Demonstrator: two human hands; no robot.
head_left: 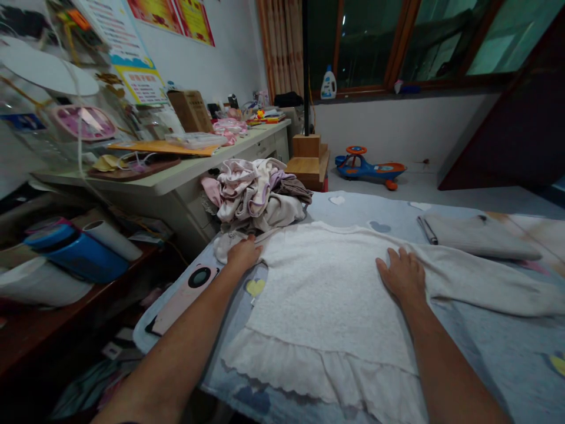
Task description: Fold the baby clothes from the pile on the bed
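A white long-sleeved top (326,282) with a ruffled hem lies spread on the bed, its neckline away from me. My right hand (404,274) rests flat on it near the right shoulder, fingers apart. At the other shoulder, my left hand (245,254) presses on the sleeve area, holding nothing that I can see; its fingers are partly hidden. The right sleeve stretches out across the sheet. Just beyond my left hand is a heap of crumpled clothes (260,194) in pink, cream and grey. A pink phone (185,297) with a round dark camera lies beside my left forearm.
A folded grey garment (479,235) lies on the bed (498,335) at the right. A cluttered desk (168,179) runs along the left wall, with a blue container (79,250) on a lower shelf. Beyond the bed stand a wooden step (304,166) and a blue-orange ride-on toy (371,169).
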